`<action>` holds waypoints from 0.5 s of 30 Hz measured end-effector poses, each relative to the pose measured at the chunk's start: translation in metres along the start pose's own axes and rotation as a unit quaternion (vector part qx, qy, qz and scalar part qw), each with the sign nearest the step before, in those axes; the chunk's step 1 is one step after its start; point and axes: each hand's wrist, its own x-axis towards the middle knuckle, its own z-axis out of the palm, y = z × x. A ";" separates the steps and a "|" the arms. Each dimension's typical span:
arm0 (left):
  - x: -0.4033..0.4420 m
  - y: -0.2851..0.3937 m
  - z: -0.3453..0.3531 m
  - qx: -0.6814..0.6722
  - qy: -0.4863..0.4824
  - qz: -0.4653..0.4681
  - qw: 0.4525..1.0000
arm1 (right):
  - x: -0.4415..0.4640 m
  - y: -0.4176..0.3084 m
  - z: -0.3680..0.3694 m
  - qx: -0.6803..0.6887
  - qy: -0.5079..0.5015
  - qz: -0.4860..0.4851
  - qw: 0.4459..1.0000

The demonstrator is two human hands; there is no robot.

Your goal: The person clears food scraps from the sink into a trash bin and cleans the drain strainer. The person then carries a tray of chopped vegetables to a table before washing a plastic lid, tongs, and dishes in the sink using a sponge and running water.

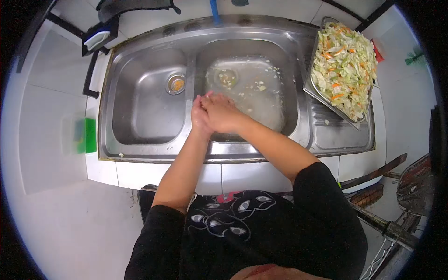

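My left hand (200, 116) and my right hand (221, 113) are clasped together above the near left part of the right sink basin (291, 88), by the divider. The right hand lies over the left, and its fingers wrap around it. Most of the left fingers are hidden under the right hand, and anything between the palms cannot be seen. Below them, shallow cloudy water (261, 105) stands in the basin with small pale vegetable scraps (260, 86) floating in it, several of them around the drain (226, 78).
A tray heaped with shredded cabbage and carrot (343, 70) rests on the drainboard (338, 135) at right. The left basin (149, 102) has orange bits in its strainer (176, 84). A green sponge-like block (90, 135) stands at the left edge. A blue pipe-like piece (214, 11) is at the back.
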 end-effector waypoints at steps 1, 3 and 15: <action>-0.003 -0.001 0.002 -0.015 -0.017 -0.001 1.000 | -0.006 -0.002 -0.002 -0.025 0.033 -0.021 0.999; -0.001 -0.001 0.017 -0.013 0.040 -0.012 0.999 | -0.006 0.007 -0.015 0.012 0.061 -0.054 0.997; -0.021 0.036 0.003 0.027 0.087 -0.005 0.996 | 0.079 0.271 0.065 -0.115 -0.056 0.151 0.980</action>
